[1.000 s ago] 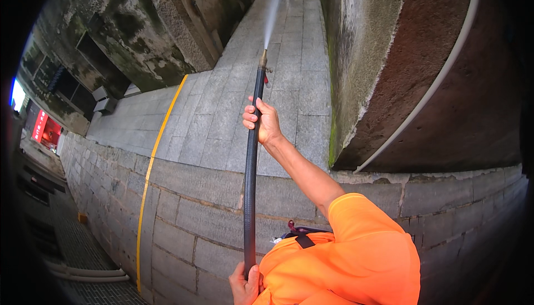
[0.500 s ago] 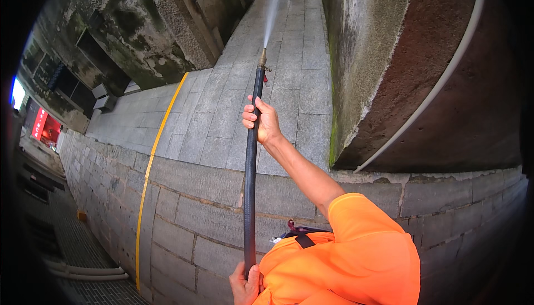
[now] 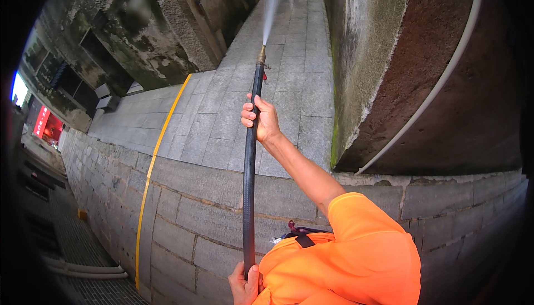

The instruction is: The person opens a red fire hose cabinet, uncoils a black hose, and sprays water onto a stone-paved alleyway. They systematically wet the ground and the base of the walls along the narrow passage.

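Pavement (image 3: 222, 121) of grey stone slabs carries a yellow line (image 3: 161, 138) along its left part. Left hand (image 3: 245, 284), at the lower edge, is wrapped shut around the bottom end of the black hose (image 3: 249, 182). Hose runs upright over the stone ledge (image 3: 211, 194). Right hand (image 3: 261, 120), arm outstretched, has fingers curled tight around the hose's upper part. Brass nozzle (image 3: 261, 55) sprays water (image 3: 272, 5) up the pavement. Orange sleeve (image 3: 356, 249) sits lower right; mossy wall (image 3: 378, 55) stands right.
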Action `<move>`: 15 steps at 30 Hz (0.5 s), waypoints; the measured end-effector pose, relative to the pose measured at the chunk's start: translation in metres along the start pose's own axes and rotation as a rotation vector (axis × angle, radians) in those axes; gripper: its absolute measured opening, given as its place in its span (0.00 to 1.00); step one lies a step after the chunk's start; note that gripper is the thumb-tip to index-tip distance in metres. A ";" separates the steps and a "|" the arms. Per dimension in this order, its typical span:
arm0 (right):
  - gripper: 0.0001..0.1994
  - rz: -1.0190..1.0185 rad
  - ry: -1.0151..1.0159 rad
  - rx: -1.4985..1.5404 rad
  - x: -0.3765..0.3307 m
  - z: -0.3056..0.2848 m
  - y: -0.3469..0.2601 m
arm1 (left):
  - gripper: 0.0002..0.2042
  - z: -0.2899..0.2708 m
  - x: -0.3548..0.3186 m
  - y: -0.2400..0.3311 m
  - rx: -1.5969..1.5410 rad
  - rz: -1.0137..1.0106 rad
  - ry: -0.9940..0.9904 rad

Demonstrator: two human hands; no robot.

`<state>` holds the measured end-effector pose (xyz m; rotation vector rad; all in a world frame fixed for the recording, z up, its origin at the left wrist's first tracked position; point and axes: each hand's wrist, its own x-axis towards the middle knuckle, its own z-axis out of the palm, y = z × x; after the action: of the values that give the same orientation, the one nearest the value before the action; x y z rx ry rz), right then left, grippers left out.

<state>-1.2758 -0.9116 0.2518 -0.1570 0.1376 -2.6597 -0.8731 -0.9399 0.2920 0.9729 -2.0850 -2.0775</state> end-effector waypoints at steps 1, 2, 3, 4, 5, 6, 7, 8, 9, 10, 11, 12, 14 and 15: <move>0.10 0.001 0.007 0.006 0.000 -0.003 0.002 | 0.04 0.000 -0.001 0.000 -0.008 -0.002 -0.001; 0.09 0.002 0.014 0.012 0.001 -0.006 0.003 | 0.04 0.000 -0.001 0.001 -0.010 0.000 -0.001; 0.09 0.002 0.023 0.018 0.001 -0.011 0.004 | 0.04 0.000 -0.001 0.001 -0.012 0.000 -0.001; 0.09 0.007 0.031 0.022 0.001 -0.016 0.006 | 0.04 0.000 -0.001 0.001 -0.014 0.001 -0.002; 0.09 0.011 0.039 0.026 0.001 -0.020 0.007 | 0.04 0.000 -0.002 0.000 -0.012 0.003 -0.003; 0.09 0.017 0.047 0.031 0.001 -0.023 0.008 | 0.04 -0.001 -0.002 -0.001 -0.010 0.004 -0.002; 0.09 0.018 0.055 0.035 0.000 -0.025 0.009 | 0.04 -0.001 -0.002 -0.002 -0.007 0.005 -0.001; 0.09 0.019 0.062 0.040 0.000 -0.027 0.009 | 0.04 -0.001 -0.001 -0.002 0.002 -0.001 0.002; 0.09 0.019 0.070 0.043 -0.001 -0.028 0.009 | 0.04 -0.002 -0.001 -0.003 0.012 -0.006 0.004; 0.09 0.020 0.080 0.039 -0.001 -0.028 0.010 | 0.04 -0.003 -0.001 -0.004 0.022 -0.012 0.007; 0.09 0.021 0.091 0.035 -0.001 -0.029 0.011 | 0.04 -0.003 -0.001 -0.005 0.030 -0.004 0.004; 0.09 0.023 0.101 0.031 -0.001 -0.029 0.011 | 0.05 -0.004 -0.001 -0.008 0.039 0.003 0.000; 0.09 0.021 0.103 0.022 0.000 -0.030 0.012 | 0.05 -0.004 -0.001 -0.008 0.039 0.005 0.000; 0.09 0.020 0.103 0.017 0.000 -0.031 0.012 | 0.05 -0.004 -0.001 -0.008 0.030 0.000 0.001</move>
<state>-1.2748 -0.9207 0.2196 -0.0127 0.1486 -2.6491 -0.8674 -0.9420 0.2856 0.9778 -2.1222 -2.0505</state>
